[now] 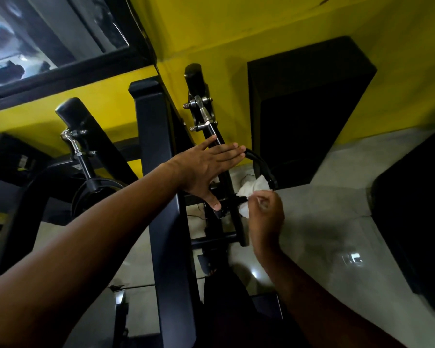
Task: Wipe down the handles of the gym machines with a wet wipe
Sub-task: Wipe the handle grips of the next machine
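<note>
Wet wipe point(254, 188) is being pinched by my right hand point(266, 217) against the handle point(260, 162), left hand point(204, 169) flattening, fingers straight; upper curve probably coming next.

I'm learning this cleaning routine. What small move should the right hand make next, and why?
Probably slide the wipe up the curved handle: the right hand pinches it at the handle's lower end, the bend above lies bare, and the left hand presses flat on the black bar, seemingly steadying it.

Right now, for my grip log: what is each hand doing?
Left hand: open, fingers straight, against the machine arm.
Right hand: pinches the white wipe.
</note>
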A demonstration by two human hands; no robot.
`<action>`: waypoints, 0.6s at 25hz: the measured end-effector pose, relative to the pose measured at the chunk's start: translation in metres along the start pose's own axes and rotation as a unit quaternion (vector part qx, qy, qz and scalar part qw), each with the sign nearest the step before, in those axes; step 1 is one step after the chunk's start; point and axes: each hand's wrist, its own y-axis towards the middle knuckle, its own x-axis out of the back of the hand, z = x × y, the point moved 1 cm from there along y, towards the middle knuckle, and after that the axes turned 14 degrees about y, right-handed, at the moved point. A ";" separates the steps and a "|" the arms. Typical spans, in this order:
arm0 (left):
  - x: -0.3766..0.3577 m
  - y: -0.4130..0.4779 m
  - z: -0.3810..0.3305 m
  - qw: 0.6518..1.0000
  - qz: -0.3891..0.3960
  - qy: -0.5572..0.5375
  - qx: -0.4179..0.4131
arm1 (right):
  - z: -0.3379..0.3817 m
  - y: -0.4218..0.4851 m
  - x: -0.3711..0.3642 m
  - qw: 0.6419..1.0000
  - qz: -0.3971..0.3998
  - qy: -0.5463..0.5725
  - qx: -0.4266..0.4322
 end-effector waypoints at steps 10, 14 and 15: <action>0.004 0.006 0.000 1.000 0.005 -0.005 -0.001 | -0.025 0.015 -0.014 0.790 0.013 0.419 -0.447; 0.006 0.005 -0.001 1.000 0.012 -0.010 0.004 | -0.024 0.013 -0.007 0.768 -0.012 0.471 -0.434; 0.006 0.005 -0.002 1.000 0.014 -0.011 0.003 | -0.021 0.009 -0.007 0.755 -0.019 0.488 -0.438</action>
